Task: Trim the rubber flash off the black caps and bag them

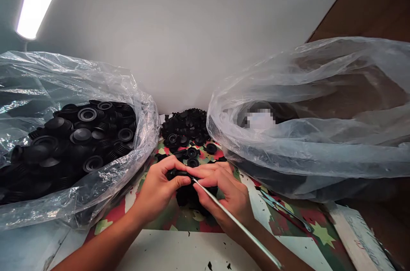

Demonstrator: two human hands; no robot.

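Observation:
My left hand point(158, 187) pinches a small black rubber part point(181, 173) between thumb and forefinger; the fingers cover much of it. Closed around a long, thin, pale metal tool point(238, 223) is my right hand point(232, 196), its fingertips meeting the left ones at the black part. The tool's tip is at the rubber, and its shaft slants down to the lower right. Beneath both hands lies a dark heap of black scraps point(188, 198), partly hidden by them.
At left, a clear plastic bag point(145, 134) holds many ribbed black rubber parts point(81, 134). A second clear bag point(314, 151) gapes at right. More black pieces point(188, 123) are piled against the wall. Slender metal tools point(285, 210) lie on the patterned cover point(323, 233).

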